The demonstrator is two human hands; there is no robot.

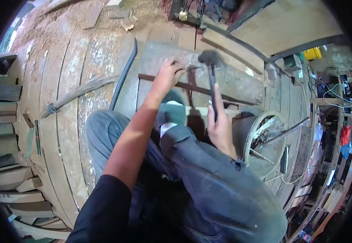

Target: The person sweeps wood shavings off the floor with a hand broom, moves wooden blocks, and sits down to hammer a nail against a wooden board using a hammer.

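My right hand (220, 127) is closed round the dark handle of a hammer (212, 79). The hammer's head is raised over the plank and slightly blurred. Close to its left, my left hand (171, 75) is held at a grey wooden plank (241, 87), fingers pinched together. Whatever sits between those fingertips is too small or hidden to name. The plank lies across the floor in front of my feet. To the left of my left forearm rests a dark pry bar (123, 77) with a bent tip.
A bundled-twig broom (76, 95) lies on the floorboards at the left. By my right knee stands a round bucket (247, 141) with scraps and a rod in it. Stacked wood pieces (6, 139) line the left edge. Sawdust (62, 30) covers the far floor.
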